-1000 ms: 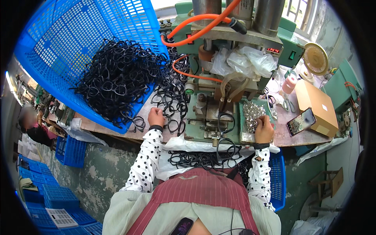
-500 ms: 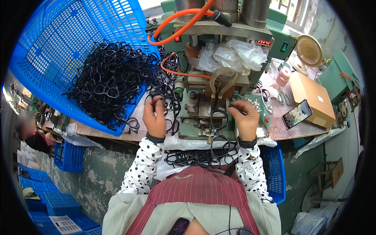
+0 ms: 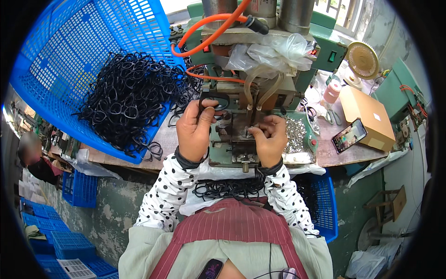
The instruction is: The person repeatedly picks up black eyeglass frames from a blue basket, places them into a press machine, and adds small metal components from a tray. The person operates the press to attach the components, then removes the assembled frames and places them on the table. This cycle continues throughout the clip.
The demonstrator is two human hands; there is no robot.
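My left hand (image 3: pixel 194 132) is closed around a black eyeglass frame (image 3: pixel 219 100), holding it raised at the left side of the press machine's fixture (image 3: pixel 241 146). Over that fixture, below two clear tubes (image 3: pixel 264 95), my right hand (image 3: pixel 270 139) has thumb and fingers pressed together. Whatever sits between those fingertips is too small to make out. Right beside this hand lies a heap of small shiny metal parts (image 3: pixel 297 132) on the green machine bed. More black eyeglass frames (image 3: pixel 227 188) lie in a pile on white sheeting in front of my apron.
A large blue basket (image 3: pixel 51 102) tilts at the left, heaped with black eyeglass frames (image 3: pixel 125 100). Orange hoses (image 3: pixel 209 23) cross the press. To the right are a cardboard box (image 3: pixel 369 116), a phone (image 3: pixel 349 136), scissors (image 3: pixel 333 117) and a small fan (image 3: pixel 363 60).
My left hand has moved right and up, now with an eyeglass frame in it. My right hand has shifted left onto the fixture. The frame hanging at the machine's front is gone from there.
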